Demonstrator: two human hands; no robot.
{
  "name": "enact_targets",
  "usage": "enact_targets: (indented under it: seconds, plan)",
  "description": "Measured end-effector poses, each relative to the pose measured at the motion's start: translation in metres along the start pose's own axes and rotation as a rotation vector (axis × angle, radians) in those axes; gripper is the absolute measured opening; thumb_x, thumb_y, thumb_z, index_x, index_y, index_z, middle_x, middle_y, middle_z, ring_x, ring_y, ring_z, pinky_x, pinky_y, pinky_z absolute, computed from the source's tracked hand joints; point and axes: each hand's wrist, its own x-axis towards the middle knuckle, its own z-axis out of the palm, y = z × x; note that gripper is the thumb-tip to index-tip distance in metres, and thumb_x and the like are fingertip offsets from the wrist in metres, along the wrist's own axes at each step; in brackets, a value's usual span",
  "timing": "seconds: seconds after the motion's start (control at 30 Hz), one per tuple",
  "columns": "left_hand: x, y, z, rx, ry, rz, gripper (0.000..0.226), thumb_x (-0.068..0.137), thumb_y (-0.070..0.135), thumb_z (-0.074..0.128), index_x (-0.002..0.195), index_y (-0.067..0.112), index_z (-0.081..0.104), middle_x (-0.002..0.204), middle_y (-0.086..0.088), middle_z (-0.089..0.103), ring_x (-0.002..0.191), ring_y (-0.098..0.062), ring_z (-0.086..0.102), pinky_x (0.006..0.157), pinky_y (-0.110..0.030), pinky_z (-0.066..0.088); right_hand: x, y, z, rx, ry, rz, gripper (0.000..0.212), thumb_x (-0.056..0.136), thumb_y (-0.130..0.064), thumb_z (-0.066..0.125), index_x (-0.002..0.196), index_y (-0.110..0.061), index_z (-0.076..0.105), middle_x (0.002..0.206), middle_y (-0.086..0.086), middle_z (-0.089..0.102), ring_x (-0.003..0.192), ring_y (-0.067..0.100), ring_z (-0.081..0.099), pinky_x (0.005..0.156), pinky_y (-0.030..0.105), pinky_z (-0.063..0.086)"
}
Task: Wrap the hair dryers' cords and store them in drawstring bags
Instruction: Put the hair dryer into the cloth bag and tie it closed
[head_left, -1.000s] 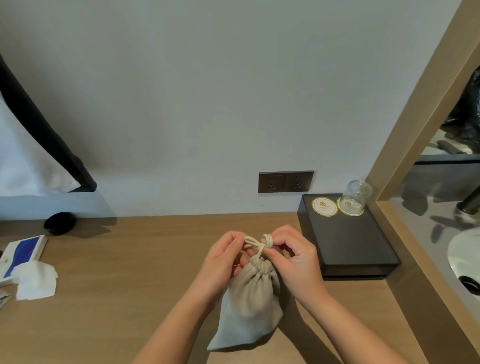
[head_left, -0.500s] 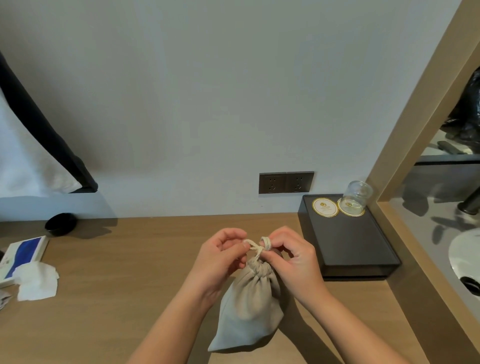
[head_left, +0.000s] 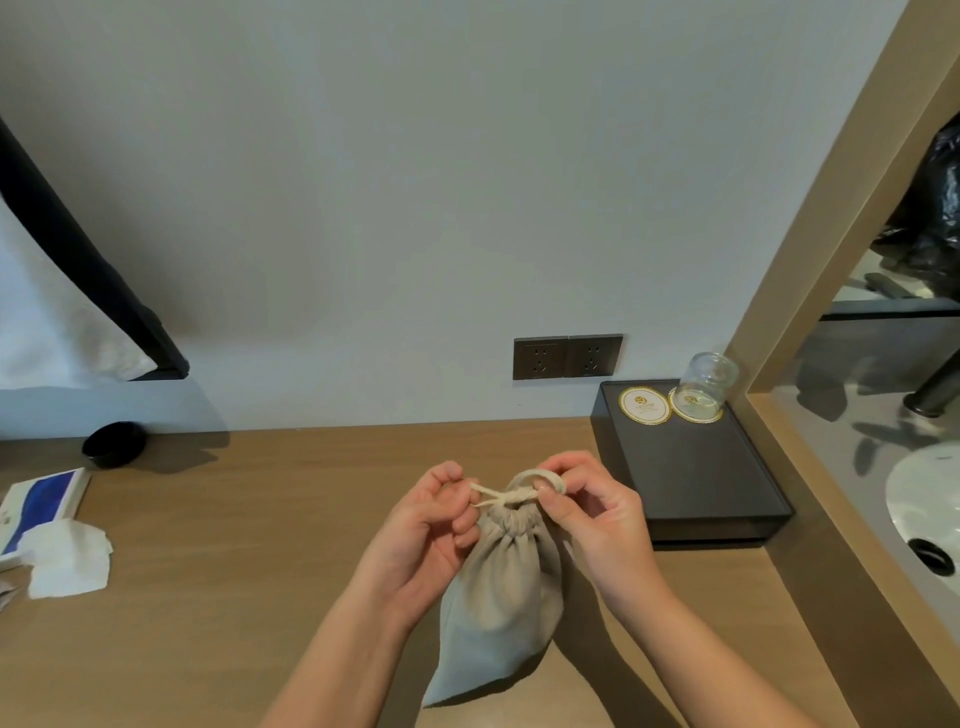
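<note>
Your left hand (head_left: 423, 525) pinches one end of the thin cream string (head_left: 501, 500) with curled fingers. The soft beige cloth bag (head_left: 498, 597) sits between your two hands, near the front of the long brown wooden table (head_left: 260, 519). The bag's top is pulled tight and bunched up. Its bottom rests on the table. It looks puffy, but you cannot see what is inside. Your right hand (head_left: 597, 525) pinches the loop of the same string at the top of the bag.

Far to the left, a flat blue and white box (head_left: 44, 496) lies at the table's edge, and a white paper tissue (head_left: 67, 558) lies on it. A small round black dish (head_left: 114, 444) sits by the wall behind them. Two dark grey wall plugs (head_left: 566, 356) are on the wall behind the bag. To the right is a flat black tray (head_left: 691, 478) with two round gold and white paper mats (head_left: 644, 406). A clear glass cup (head_left: 710, 376) stands upside down on one mat. A white sink (head_left: 919, 499) is far to the right.
</note>
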Motion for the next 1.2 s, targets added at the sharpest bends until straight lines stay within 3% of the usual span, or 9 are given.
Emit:
enact_targets:
  seconds: [0.17,0.27,0.43,0.53,0.63,0.77,0.93,1.07,1.2]
  plan:
    - [-0.002,0.003,-0.012,0.043,0.062,0.097,0.030,0.070,-0.012,0.046,0.079,0.014,0.035,0.061,-0.007,0.047,0.039,-0.009,0.037,0.035,-0.017,0.031,-0.014,0.001,-0.003,0.098,0.080,0.138,0.015,0.077,-0.013,0.068,0.067,-0.003,0.062,0.080,0.004,0.061,0.076,0.016,0.056,0.072,0.029,0.044]
    - [-0.002,0.001,-0.016,0.027,0.046,0.100,0.029,0.071,-0.012,0.047,0.082,0.013,0.037,0.063,-0.008,0.049,0.039,-0.010,0.037,0.036,-0.018,0.032,-0.015,-0.003,-0.002,0.141,0.082,0.191,0.014,0.077,-0.013,0.070,0.064,-0.010,0.064,0.077,0.003,0.059,0.075,0.017,0.053,0.073,0.027,0.043]
    - [-0.001,0.005,-0.016,-0.055,-0.134,-0.018,0.061,0.048,-0.005,0.084,0.091,0.012,0.045,0.071,-0.009,0.049,0.038,-0.010,0.035,0.035,-0.020,0.032,-0.011,-0.020,-0.001,0.212,0.026,0.272,0.016,0.080,-0.015,0.063,0.080,0.000,0.069,0.080,0.002,0.073,0.079,0.012,0.068,0.072,0.020,0.053]
    - [-0.003,0.007,-0.014,-0.055,-0.186,-0.087,0.053,0.054,-0.004,0.083,0.090,0.012,0.047,0.072,-0.008,0.049,0.036,-0.009,0.032,0.034,-0.019,0.025,-0.010,-0.028,0.004,0.338,0.026,0.343,0.023,0.083,-0.015,0.056,0.086,0.006,0.064,0.080,0.009,0.073,0.074,0.015,0.069,0.068,0.022,0.054]
    - [-0.005,0.008,-0.016,0.009,-0.189,-0.128,0.041,0.062,0.002,0.081,0.082,0.013,0.047,0.066,-0.004,0.043,0.035,-0.007,0.030,0.034,-0.018,0.021,-0.009,-0.032,0.009,0.432,0.049,0.418,0.022,0.086,-0.019,0.052,0.084,0.001,0.060,0.075,0.009,0.067,0.063,0.012,0.056,0.064,0.020,0.051]
    - [-0.008,0.016,-0.019,0.274,-0.193,-0.158,0.035,0.069,0.011,0.078,0.080,0.013,0.045,0.056,-0.002,0.039,0.034,-0.004,0.025,0.032,-0.015,0.019,-0.010,-0.037,0.007,0.394,-0.018,0.470,0.021,0.088,-0.022,0.050,0.083,-0.002,0.057,0.067,0.006,0.058,0.060,0.012,0.040,0.063,0.021,0.040]
    - [-0.008,0.017,-0.020,0.360,-0.167,-0.036,0.031,0.078,0.006,0.065,0.075,0.015,0.035,0.055,0.000,0.030,0.039,-0.004,0.024,0.038,-0.017,0.016,-0.012,-0.044,0.006,0.254,-0.071,0.486,0.025,0.099,-0.011,0.041,0.077,-0.007,0.053,0.060,0.001,0.050,0.062,0.014,0.033,0.064,0.027,0.030]
    - [-0.009,0.020,-0.030,0.317,-0.162,-0.009,0.056,0.059,0.012,0.088,0.072,0.018,0.035,0.056,0.000,0.027,0.041,-0.006,0.025,0.037,-0.017,0.021,-0.015,-0.045,0.001,0.241,-0.060,0.493,0.023,0.094,-0.010,0.044,0.073,-0.008,0.052,0.059,0.001,0.047,0.063,0.014,0.032,0.064,0.028,0.029]
    - [-0.007,0.020,-0.036,0.343,-0.125,-0.005,0.056,0.059,0.013,0.088,0.074,0.018,0.035,0.055,0.001,0.028,0.041,-0.006,0.024,0.038,-0.018,0.019,-0.017,-0.042,0.003,0.234,-0.052,0.509,0.019,0.089,-0.017,0.047,0.074,-0.009,0.052,0.057,-0.001,0.046,0.060,0.013,0.028,0.061,0.026,0.027]
